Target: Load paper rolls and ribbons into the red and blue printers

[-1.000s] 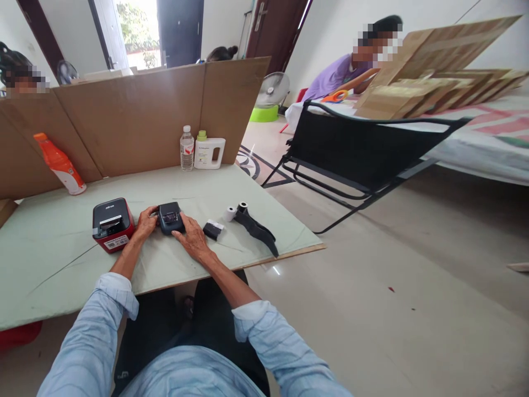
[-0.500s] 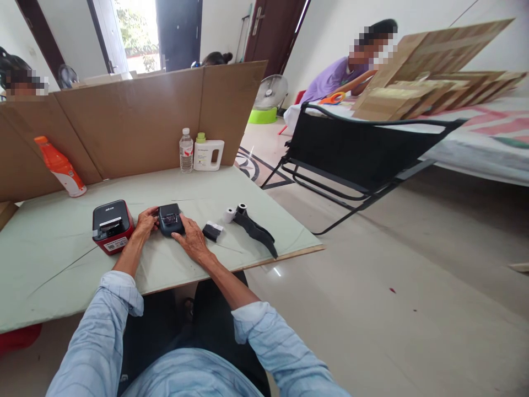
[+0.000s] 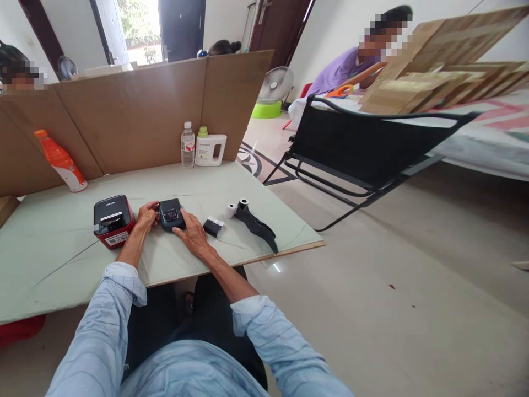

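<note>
A small black label printer (image 3: pixel 171 214) lies on the pale green table top (image 3: pixel 49 248). My left hand (image 3: pixel 146 216) grips its left side with curled fingers. My right hand (image 3: pixel 192 234) rests against its right side, fingers pressed to the casing. A red and black printer (image 3: pixel 111 221) stands just left of my left hand. To the right lie a small black part (image 3: pixel 214 226), a white paper roll (image 3: pixel 230 210) and a black curved holder (image 3: pixel 256 224).
A cardboard screen (image 3: pixel 132 113) walls the table's back. An orange bottle (image 3: pixel 61 161), a water bottle (image 3: pixel 187 145) and a white jug (image 3: pixel 209 149) stand against it. A black folding chair (image 3: pixel 363 149) is right. Other people sit beyond, one in purple (image 3: pixel 343 69).
Both hands stay on the small black printer. Only the camera view has shifted slightly.
</note>
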Demonstrator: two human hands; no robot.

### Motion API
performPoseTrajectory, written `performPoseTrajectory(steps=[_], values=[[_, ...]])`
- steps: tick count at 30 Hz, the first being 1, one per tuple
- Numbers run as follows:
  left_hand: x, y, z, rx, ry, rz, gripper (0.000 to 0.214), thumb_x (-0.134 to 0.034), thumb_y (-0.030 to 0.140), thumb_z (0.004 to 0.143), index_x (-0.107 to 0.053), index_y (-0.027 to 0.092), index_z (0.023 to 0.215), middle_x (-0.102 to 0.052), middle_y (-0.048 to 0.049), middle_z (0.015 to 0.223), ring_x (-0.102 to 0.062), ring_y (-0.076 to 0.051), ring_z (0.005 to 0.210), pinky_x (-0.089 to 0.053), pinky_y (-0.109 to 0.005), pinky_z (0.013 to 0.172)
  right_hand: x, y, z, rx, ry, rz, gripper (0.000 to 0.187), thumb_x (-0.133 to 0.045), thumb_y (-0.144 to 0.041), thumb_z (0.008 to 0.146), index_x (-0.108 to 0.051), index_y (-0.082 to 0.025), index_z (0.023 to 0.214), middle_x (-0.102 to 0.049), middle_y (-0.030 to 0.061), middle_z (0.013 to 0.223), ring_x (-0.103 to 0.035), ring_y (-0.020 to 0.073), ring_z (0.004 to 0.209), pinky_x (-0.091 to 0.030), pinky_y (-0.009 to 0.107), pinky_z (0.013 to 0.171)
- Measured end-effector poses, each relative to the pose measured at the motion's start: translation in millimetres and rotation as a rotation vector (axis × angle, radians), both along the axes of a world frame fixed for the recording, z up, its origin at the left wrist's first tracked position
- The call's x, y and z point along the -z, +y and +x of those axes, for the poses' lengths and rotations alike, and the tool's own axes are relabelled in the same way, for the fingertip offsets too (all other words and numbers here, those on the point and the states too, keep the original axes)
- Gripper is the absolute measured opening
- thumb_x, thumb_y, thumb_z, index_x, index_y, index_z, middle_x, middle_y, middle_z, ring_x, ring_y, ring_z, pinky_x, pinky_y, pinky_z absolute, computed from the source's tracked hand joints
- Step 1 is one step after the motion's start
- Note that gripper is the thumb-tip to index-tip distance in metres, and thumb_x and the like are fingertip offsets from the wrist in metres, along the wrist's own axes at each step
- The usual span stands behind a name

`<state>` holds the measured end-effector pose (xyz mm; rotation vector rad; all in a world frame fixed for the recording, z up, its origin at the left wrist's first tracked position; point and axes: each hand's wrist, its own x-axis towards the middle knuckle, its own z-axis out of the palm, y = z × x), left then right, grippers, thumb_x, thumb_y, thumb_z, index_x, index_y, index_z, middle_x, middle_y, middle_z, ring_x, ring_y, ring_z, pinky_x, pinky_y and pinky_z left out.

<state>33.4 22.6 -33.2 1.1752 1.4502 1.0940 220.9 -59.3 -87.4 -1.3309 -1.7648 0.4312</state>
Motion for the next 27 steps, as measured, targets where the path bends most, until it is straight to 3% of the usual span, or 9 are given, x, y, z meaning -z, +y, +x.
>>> performPoseTrajectory(steps=[10, 15, 20, 24, 27], values=[[-5.8, -12, 2, 0.013, 0.003, 0.028, 0.073, -0.067, 0.009, 0.067, -0.070, 0.019, 0.139, -0.068, -0.0134, 0.144, -0.057, -0.006, 0.056, -0.041, -0.019, 0.043, -1.6, 1, -1, -0.005, 0.019, -0.007, 0.072, -0.069, -0.033, 0.093, -0.045, -0.017, 0.159, -0.062, 0.0178, 0.145, -0.058, 0.0329, 0.133, -0.048, 0.051, 0.115], [-4.9, -20, -4, 0.054, -0.068, 0.064, 0.068, -0.071, 0.014, 0.069, -0.071, 0.021, 0.137, -0.064, -0.0115, 0.151, -0.066, -0.011, 0.070, -0.048, -0.021, 0.051, -0.7, 1, -1, -0.007, 0.015, 0.005, 0.073, -0.069, -0.034, 0.093, -0.044, -0.018, 0.160, -0.062, 0.0179, 0.146, -0.058, 0.0329, 0.135, -0.049, 0.051, 0.115], [-6.0, -18, -7, 0.084, -0.064, 0.114, 0.060, -0.080, 0.030, 0.071, -0.074, 0.018, 0.130, -0.076, -0.0119, 0.128, -0.073, -0.022, 0.096, -0.057, -0.025, 0.069, -0.4, 0, 0, -0.007, 0.031, 0.010, 0.073, -0.068, -0.035, 0.094, -0.043, -0.020, 0.161, -0.062, 0.0176, 0.146, -0.058, 0.0332, 0.135, -0.048, 0.052, 0.116], [-6.0, -10, -3, 0.012, 0.031, 0.158, 0.050, -0.082, 0.046, 0.073, -0.077, 0.015, 0.111, -0.079, -0.0096, 0.103, -0.071, -0.021, 0.087, -0.053, -0.024, 0.064, -2.3, -2, 1, -0.011, 0.035, -0.005, 0.073, -0.069, -0.035, 0.094, -0.044, -0.019, 0.160, -0.062, 0.0177, 0.146, -0.057, 0.0333, 0.135, -0.048, 0.051, 0.115], [-6.0, -3, 2, -0.029, 0.082, 0.187, 0.036, -0.079, 0.046, 0.073, -0.075, 0.015, 0.090, -0.074, -0.0058, 0.084, -0.065, -0.018, 0.076, -0.049, -0.024, 0.061, -3.4, -2, 1, -0.009, 0.027, -0.007, 0.073, -0.068, -0.035, 0.094, -0.043, -0.021, 0.161, -0.062, 0.0168, 0.146, -0.058, 0.0329, 0.134, -0.049, 0.051, 0.115]])
